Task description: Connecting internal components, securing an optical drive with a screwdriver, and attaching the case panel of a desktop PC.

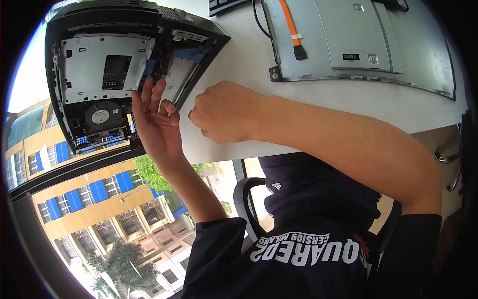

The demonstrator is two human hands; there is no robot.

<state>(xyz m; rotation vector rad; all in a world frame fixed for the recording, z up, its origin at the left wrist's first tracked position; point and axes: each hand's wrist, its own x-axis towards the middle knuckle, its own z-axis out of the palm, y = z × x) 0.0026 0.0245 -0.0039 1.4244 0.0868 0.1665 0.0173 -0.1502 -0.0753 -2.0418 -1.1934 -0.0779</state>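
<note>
An opened black desktop computer case (144, 25) stands at the left of the white table. Inside it are a grey metal bracket (82, 70), a round black fan (103, 113) and some cables. My left hand (160, 117) is just in front of the case, next to the bracket's edge. Some of its fingers are stretched out and others curl in; I see nothing held. Beside it, over the table, my right hand (224, 112) is closed in a fist, back up. Whatever its fingers hold, if anything, is hidden.
A grey metal computer chassis (308, 70) lies at the upper right, with an orange flat cable (289, 22) on it. Part of a black keyboard (224, 5) shows at the top edge. The white table (234, 65) meets a window at the left. A black chair (245, 192) is below.
</note>
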